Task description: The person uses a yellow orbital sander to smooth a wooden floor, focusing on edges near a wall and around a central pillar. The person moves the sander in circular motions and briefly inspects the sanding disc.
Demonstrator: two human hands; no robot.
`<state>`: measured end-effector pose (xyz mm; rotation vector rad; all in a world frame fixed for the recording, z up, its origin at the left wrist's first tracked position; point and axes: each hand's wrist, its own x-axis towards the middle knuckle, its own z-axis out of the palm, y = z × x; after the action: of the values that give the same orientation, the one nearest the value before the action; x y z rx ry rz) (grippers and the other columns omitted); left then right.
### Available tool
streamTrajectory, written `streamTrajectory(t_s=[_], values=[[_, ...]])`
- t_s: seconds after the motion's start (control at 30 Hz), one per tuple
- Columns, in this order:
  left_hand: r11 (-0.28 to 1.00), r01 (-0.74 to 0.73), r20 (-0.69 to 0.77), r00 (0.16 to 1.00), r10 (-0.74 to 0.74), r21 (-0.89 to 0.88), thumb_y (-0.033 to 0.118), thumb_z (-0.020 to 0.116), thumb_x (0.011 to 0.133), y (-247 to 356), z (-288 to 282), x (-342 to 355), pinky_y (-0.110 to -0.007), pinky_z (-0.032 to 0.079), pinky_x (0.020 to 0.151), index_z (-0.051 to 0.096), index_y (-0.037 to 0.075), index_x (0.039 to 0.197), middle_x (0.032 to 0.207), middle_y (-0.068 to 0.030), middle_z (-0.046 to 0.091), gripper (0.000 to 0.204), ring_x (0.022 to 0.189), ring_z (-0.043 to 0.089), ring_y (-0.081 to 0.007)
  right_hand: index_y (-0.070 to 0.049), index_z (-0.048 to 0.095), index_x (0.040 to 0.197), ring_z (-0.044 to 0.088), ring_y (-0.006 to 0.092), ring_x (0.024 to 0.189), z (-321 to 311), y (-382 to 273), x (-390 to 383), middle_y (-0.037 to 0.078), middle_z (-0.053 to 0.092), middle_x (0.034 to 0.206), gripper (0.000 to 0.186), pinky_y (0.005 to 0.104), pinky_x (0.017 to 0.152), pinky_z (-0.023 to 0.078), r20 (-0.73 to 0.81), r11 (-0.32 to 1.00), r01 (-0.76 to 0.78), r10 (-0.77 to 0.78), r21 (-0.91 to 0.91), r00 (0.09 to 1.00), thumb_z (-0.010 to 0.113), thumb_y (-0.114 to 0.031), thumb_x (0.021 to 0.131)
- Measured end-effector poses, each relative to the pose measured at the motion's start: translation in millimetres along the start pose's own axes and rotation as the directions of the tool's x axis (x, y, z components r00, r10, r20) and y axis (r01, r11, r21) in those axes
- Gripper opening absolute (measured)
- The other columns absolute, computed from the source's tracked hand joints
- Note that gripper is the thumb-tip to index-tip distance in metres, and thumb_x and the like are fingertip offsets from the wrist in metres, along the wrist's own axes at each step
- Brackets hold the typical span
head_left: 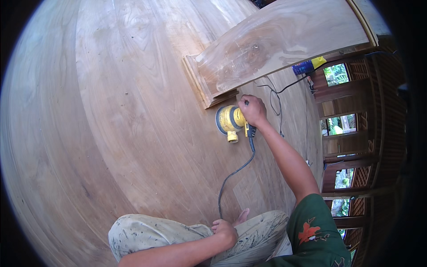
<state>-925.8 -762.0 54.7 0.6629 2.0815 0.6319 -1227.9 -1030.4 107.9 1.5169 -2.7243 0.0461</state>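
My right hand point(252, 109) is closed around the grip of a yellow random orbital sander point(229, 119). The round dark pad of the sander faces left, beside the wood surface; whether it touches the wood I cannot tell. From the sander's rear a dark power cord point(235, 172) curves down toward my lap. There my left hand point(224, 232) rests with curled fingers, closed on the cord. Just beyond the sander stands a broad wooden board point(267, 44) with a stepped moulded base point(198, 82).
Wide wood planks point(120, 120) spread to the left and front. A blue and yellow container point(309, 66) lies behind the board, near a loose dark cable point(278, 95). Along the right run wooden walls with windows point(342, 124). My paint-spotted trousers point(155, 231) fill the near edge.
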Motion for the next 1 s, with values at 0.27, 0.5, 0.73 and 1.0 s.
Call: streamTrajectory(t_s=[0.27, 0.5, 0.73, 1.0], values=[[0.998, 0.046, -0.146, 0.988, -0.053, -0.049, 0.027, 0.073, 0.101, 5.3, 8.0, 4.7, -0.066, 0.053, 0.103, 0.082, 0.010, 0.131, 0.127, -0.0157, 0.082, 0.036, 0.115, 0.079, -0.0396, -0.018, 0.067, 0.141, 0.076, 0.0395, 0.106, -5.3, 0.5, -2.9, 0.014, 0.080, 0.107, 0.050, 0.0518, 0.094, 0.059, 0.042, 1.000, 0.017, -0.018, 0.020, 0.999, 0.067, -0.030, 0.093], [0.997, 0.035, -0.161, 0.986, -0.046, -0.076, 0.027, 0.074, 0.100, 2.7, 8.4, 3.4, -0.065, 0.052, 0.104, 0.082, 0.008, 0.131, 0.124, -0.0164, 0.082, 0.037, 0.113, 0.079, -0.0393, -0.019, 0.052, 0.151, 0.076, 0.0387, 0.105, -3.5, 3.7, -9.6, 0.011, 0.078, 0.112, 0.060, 0.0519, 0.093, 0.059, -0.039, 0.975, 0.170, -0.166, 0.141, 0.985, 0.069, -0.021, 0.093], [0.998, 0.043, -0.129, 0.990, -0.049, -0.048, 0.027, 0.073, 0.100, 4.1, 17.2, 18.4, -0.064, 0.052, 0.105, 0.083, 0.008, 0.130, 0.122, -0.0153, 0.083, 0.036, 0.112, 0.079, -0.0394, -0.018, 0.057, 0.148, 0.076, 0.0383, 0.107, -3.9, 6.3, -1.2, 0.010, 0.079, 0.111, 0.057, 0.0516, 0.094, 0.058, 0.026, 0.986, 0.138, -0.141, 0.093, 0.990, 0.071, -0.025, 0.093], [0.994, 0.080, -0.186, 0.978, -0.092, -0.069, 0.025, 0.069, 0.103, 4.2, 15.4, 5.2, -0.063, 0.050, 0.106, 0.084, 0.007, 0.127, 0.122, -0.0172, 0.082, 0.033, 0.107, 0.080, -0.0393, -0.008, 0.070, 0.126, 0.076, 0.0363, 0.105, 2.7, -1.0, 11.5, 0.012, 0.081, 0.106, 0.039, 0.0471, 0.092, 0.059, -0.004, 0.991, 0.113, -0.113, 0.075, 0.994, 0.071, -0.030, 0.095]])
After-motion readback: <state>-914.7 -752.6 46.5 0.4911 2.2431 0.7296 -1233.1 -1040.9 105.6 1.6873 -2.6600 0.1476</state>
